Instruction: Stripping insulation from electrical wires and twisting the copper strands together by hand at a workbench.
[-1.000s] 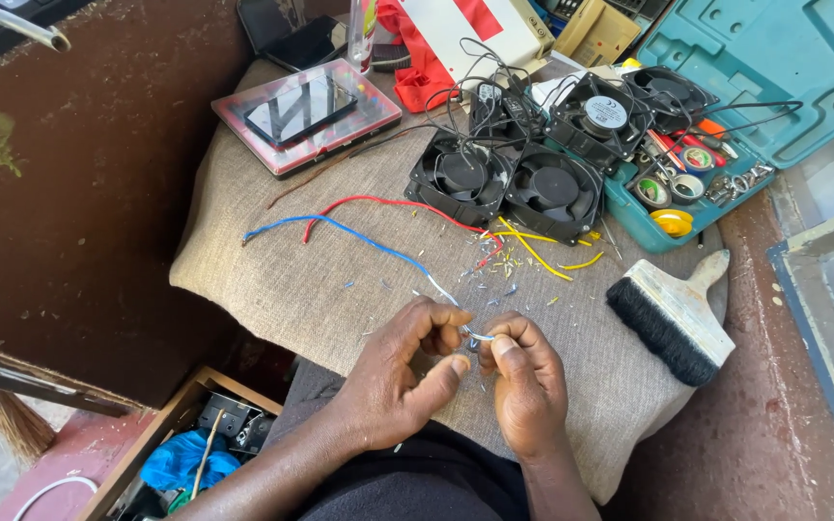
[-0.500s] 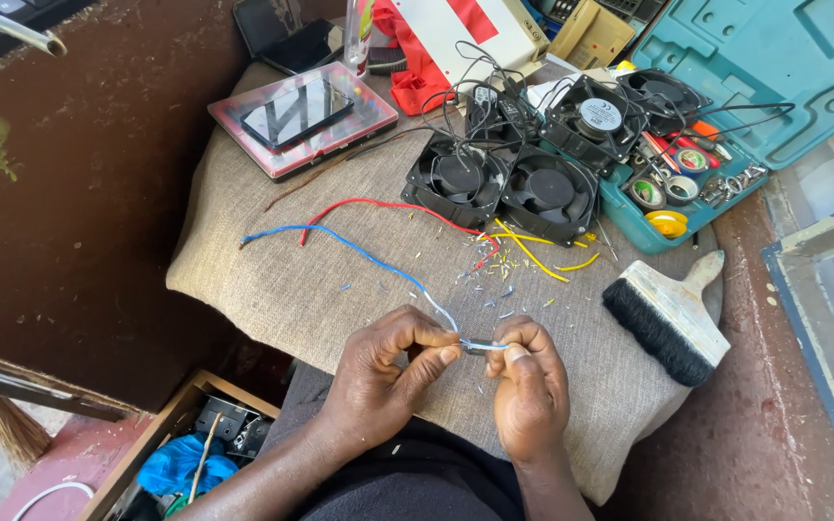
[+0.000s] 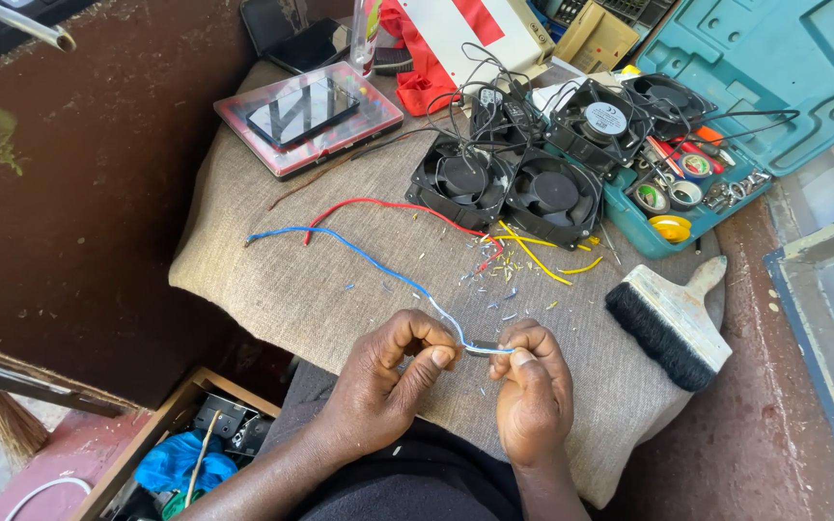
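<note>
A blue wire runs across the burlap-covered table toward me, and its near end has bare silver strands. My left hand pinches that end between thumb and fingers. My right hand grips the bare strands from the other side, so the short stripped length stretches between both hands at the table's near edge. A red wire lies beside the blue one and leads to the black cooling fans. Yellow wire pieces and small insulation scraps are scattered in front of the fans.
A black-bristled brush lies at the right. A teal tool case with tape rolls stands open at the back right. A tablet in a red-rimmed case sits at the back left. A wooden box of parts is below left.
My hands have drawn slightly apart along the wire, exposing a short stretch of bare strands between them. The view has shifted a little; nothing else moved.
</note>
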